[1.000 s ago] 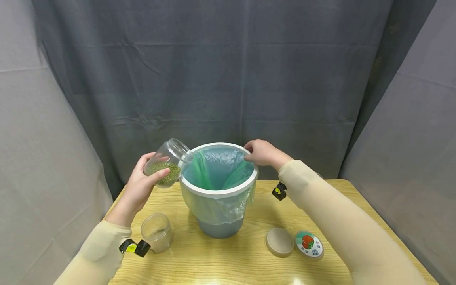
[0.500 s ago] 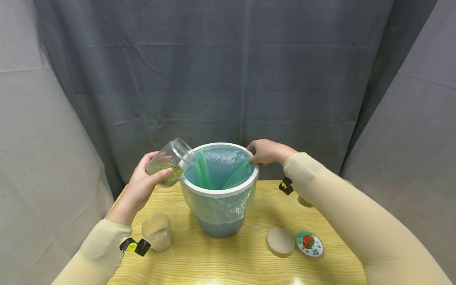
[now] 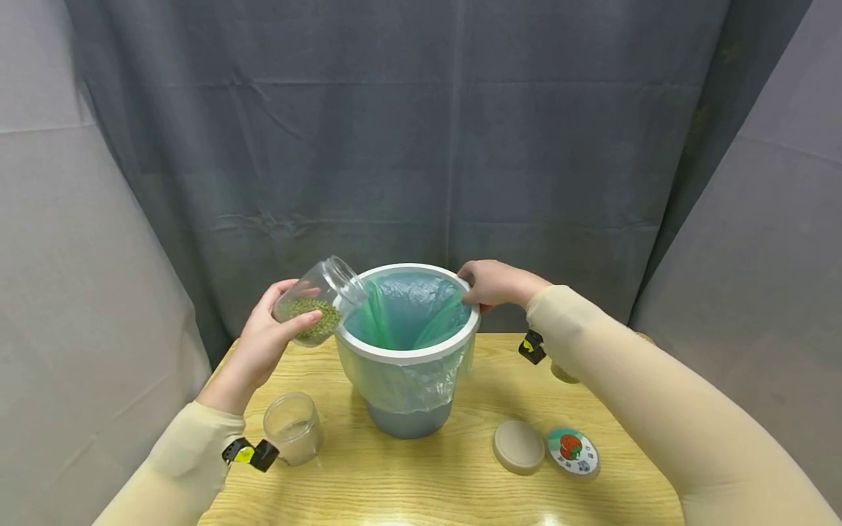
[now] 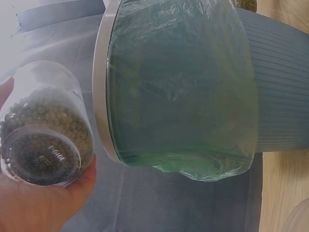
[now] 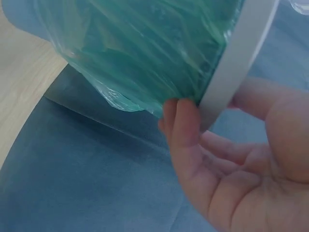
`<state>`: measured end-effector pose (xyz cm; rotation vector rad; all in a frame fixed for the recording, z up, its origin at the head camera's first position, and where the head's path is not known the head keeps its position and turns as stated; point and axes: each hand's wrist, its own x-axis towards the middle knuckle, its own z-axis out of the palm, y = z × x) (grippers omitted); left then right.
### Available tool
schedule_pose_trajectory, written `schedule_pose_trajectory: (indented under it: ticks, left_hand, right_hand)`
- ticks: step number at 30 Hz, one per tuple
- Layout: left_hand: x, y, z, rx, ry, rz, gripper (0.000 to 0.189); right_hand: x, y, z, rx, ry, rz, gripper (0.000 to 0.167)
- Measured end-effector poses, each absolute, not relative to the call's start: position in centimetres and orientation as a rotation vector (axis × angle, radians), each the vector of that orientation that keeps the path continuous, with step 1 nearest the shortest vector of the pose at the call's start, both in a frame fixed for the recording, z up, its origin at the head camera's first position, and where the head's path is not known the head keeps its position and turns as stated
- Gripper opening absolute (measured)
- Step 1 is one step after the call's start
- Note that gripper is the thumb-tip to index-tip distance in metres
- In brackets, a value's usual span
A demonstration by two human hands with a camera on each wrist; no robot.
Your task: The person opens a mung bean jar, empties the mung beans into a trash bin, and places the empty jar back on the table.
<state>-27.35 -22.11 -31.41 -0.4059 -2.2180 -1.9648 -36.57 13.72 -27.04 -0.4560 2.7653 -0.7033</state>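
My left hand [image 3: 259, 343] grips a clear jar [image 3: 314, 281] partly filled with small green beans [image 3: 318, 320]. The jar is tilted, its mouth pointing up and right, right at the left rim of the trash can [image 3: 403, 357]. In the left wrist view the beans [image 4: 53, 111] lie against the jar's base and lower side. A thin green trash bag [image 3: 401, 387] lines the grey-blue can and hangs down outside it. On the far right of the rim my right hand [image 3: 500, 283] pinches the edge, thumb inside, and its fingertips [image 5: 187, 113] press the bag from outside.
An open clear jar [image 3: 292, 431] stands at the front left of the wooden table [image 3: 395, 486]. A beige lid [image 3: 518, 447] and a tomato-printed lid [image 3: 572, 451] lie at the front right. Another container [image 3: 563, 373] is mostly hidden behind the right sleeve. Grey curtains surround the table.
My left hand has shifted slightly right with the jar, its mouth now closer over the rim. My right hand has slid a little right to hold the can's rim.
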Motion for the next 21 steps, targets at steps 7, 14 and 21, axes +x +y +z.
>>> schedule_pose_trajectory:
  ticks: [7,14,21]
  left_hand:
    - [-27.4,-22.0,-31.9,-0.401,-2.207,-1.976,0.043]
    - [-27.4,-22.2,-32.5,-0.394,-2.174,-2.005,0.043]
    - [-27.4,-22.1,-32.1,-0.408,-2.161,-1.992,0.043]
  right_hand:
    - [-37.0,14.4,-26.9,-0.405,2.640,-0.825,0.056]
    - [-37.1,14.7,-27.3,-0.383,2.562,-0.938,0.057]
    - [-36.9,14.5,-27.5,-0.375,2.573,-0.947,0.056]
